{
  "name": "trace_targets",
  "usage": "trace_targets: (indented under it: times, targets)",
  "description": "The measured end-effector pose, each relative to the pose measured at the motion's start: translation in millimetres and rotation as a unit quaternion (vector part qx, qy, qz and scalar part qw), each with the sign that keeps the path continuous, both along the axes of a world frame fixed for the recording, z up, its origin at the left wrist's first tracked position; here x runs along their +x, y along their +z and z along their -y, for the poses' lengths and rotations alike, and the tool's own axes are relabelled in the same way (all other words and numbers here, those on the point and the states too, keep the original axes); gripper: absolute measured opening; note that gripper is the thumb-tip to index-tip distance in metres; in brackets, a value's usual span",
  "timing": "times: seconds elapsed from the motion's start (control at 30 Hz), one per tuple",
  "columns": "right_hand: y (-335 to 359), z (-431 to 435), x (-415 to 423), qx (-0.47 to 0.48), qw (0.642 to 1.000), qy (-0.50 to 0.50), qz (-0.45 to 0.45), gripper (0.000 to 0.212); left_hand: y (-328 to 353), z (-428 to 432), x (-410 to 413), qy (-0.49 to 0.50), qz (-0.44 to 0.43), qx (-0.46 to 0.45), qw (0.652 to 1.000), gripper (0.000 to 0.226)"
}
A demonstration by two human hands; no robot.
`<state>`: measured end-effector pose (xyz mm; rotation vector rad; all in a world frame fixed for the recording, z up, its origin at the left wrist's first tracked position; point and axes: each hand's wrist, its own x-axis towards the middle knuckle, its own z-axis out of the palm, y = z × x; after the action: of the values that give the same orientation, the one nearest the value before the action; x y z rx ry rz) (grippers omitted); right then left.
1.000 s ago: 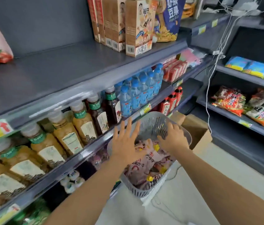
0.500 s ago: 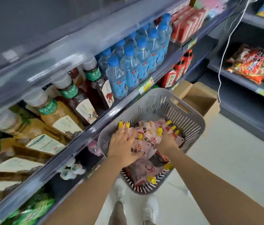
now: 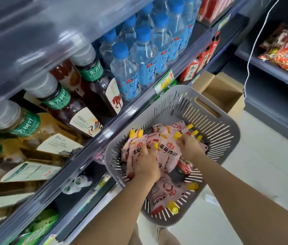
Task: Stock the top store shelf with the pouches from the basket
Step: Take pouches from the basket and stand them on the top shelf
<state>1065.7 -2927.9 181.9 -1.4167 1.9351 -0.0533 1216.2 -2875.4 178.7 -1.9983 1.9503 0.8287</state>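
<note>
Both hands are down in the basket (image 3: 228, 131), which sits at about 5 o'clock of the view, close against the lower shelving. The left hand (image 3: 146, 162) lies over the pouches (image 3: 168, 151) on the 9 o'clock side of the pile, its fingers (image 3: 144, 150) curled down and gripping one or more. The right hand (image 3: 191, 146) at 2 o'clock of the pile has its fingers closed round the necks of several, just under their caps (image 3: 195, 132). The gripped pouches lie with their long axis running roughly 6 to 12–1 o'clock, caps away from the person, so the fingers cross them sideways. More pouches lie loose at 6 o'clock, under the left wrist. The shelf (image 3: 33, 38), seen only as a blurred ledge above the bottles (image 3: 93, 96), stands at 10–11 o'clock and well above. The left hand is probably the nearer to it, and the lift likely goes up and leftward.
</note>
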Motion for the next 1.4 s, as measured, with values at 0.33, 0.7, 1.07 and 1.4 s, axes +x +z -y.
trace_targets:
  times: [0.33, 0.7, 1.07, 1.4]
  targets:
    - [17.2, 21.8, -13.9, -0.134, 0.99, 0.022, -0.031, 0.016, -31.9, 2.0, -12.8, 0.042, 0.047, -0.007, 0.998, 0.114]
    - [-3.8, 45.7, -16.6, -0.072, 0.997, -0.006, -0.024, 0.031, -52.6, 7.5, -35.8, 0.016, 0.09, 0.027, 0.995, 0.13]
    - [-34.6, 44.5, -43.6, 0.157, 0.955, 0.188, -0.169, 0.132, -44.1, 4.8, -33.6, 0.081, -0.011, 0.004, 0.997, 0.112]
    - [-21.7, 49.1, -35.4, 0.028, 0.996, 0.058, -0.066, 0.102, -51.2, 12.8, -45.6, 0.059, 0.023, 0.034, 0.997, 0.138]
